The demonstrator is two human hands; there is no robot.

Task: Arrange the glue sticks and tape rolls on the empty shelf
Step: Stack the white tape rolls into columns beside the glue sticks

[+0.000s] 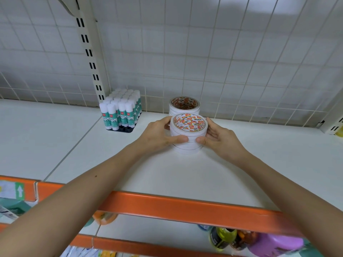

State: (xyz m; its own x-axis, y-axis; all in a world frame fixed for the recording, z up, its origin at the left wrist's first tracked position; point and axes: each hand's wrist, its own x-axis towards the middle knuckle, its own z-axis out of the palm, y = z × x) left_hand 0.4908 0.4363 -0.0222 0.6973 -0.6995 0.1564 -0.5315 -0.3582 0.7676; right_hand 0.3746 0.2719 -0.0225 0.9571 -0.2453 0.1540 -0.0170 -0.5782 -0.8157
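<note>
White shelf point(241, 173) across the view, wire grid panel point(222, 52) at its back, orange front rail point(185, 206) along the near edge. Block of white-capped glue sticks point(121, 110) upright in a dark tray point(126, 129), back left, beside the slotted upright point(89, 52). Left hand point(159, 134) and right hand point(220, 136) curled round opposite sides of a stack of tape rolls point(187, 145), thumbs on its near face, stack standing on the shelf at mid-depth. Second stack of tape rolls point(184, 108) just behind it, near the grid. Blurred bottles point(222, 238) on the level below.
</note>
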